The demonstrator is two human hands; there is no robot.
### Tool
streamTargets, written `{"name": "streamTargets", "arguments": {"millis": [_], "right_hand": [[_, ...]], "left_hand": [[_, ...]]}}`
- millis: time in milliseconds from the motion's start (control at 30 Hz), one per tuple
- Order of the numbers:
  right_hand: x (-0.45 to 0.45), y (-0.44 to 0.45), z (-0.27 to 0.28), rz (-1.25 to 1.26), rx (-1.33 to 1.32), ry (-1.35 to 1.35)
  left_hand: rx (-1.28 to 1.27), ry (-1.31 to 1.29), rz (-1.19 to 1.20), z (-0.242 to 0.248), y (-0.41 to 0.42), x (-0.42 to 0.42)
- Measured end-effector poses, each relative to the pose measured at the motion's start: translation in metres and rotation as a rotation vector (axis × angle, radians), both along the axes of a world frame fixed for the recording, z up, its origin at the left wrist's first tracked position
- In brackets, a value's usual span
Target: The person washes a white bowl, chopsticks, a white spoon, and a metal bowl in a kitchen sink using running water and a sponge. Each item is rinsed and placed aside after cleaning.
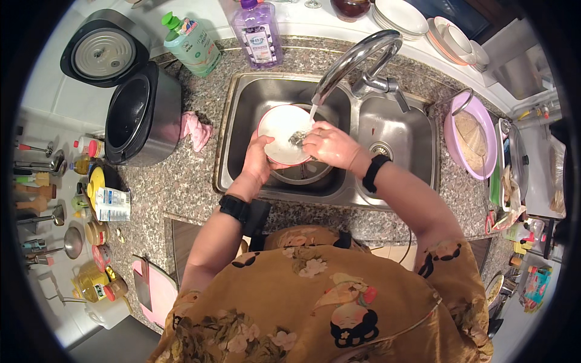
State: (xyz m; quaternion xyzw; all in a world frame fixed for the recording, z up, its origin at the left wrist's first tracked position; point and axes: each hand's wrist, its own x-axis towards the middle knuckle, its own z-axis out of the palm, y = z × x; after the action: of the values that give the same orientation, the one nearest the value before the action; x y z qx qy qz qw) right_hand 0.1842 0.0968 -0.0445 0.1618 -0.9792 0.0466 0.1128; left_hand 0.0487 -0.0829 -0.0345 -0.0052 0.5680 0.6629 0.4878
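My left hand [258, 156] grips the near-left rim of a white bowl [279, 129] with a red edge, thumb over the inside. The bowl is held tilted above the left sink basin [245, 97]. In my right hand [333, 145] is a steel wool scrubber [297, 138], pressed against the bowl's inner wall; my fingers hide part of it. Water runs from the chrome faucet [338, 68] beside the bowl's far-right rim. Below the bowl, a round metal vessel [313, 179] sits in the basin, mostly covered.
The right basin [395, 131] adjoins on the right. A rice cooker [163, 122] with its lid raised and a pink cloth [197, 131] are at left. Soap bottles [193, 47] stand behind the sink. A purple basin [488, 136] with a strainer is at right; a knife [143, 283] lies on a pink cutting board [161, 295].
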Motion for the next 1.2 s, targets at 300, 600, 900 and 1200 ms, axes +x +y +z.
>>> {"name": "streamTargets", "arguments": {"millis": [300,600,900,1200], "right_hand": [[-0.017,0.048,0.020,0.152,0.240,0.151],[-0.005,0.001,-0.002,-0.072,-0.075,0.206],[-0.012,-0.049,-0.014,-0.269,-0.367,0.043],[-0.023,-0.078,-0.014,-0.419,-0.646,0.026]], "left_hand": [[-0.072,0.036,-0.342,0.007,0.003,-0.041],[-0.056,0.073,-0.007,-0.007,0.008,-0.019],[-0.036,-0.128,0.051,-0.034,0.002,-0.016],[0.190,-0.035,0.185,-0.070,0.010,0.011]]}}
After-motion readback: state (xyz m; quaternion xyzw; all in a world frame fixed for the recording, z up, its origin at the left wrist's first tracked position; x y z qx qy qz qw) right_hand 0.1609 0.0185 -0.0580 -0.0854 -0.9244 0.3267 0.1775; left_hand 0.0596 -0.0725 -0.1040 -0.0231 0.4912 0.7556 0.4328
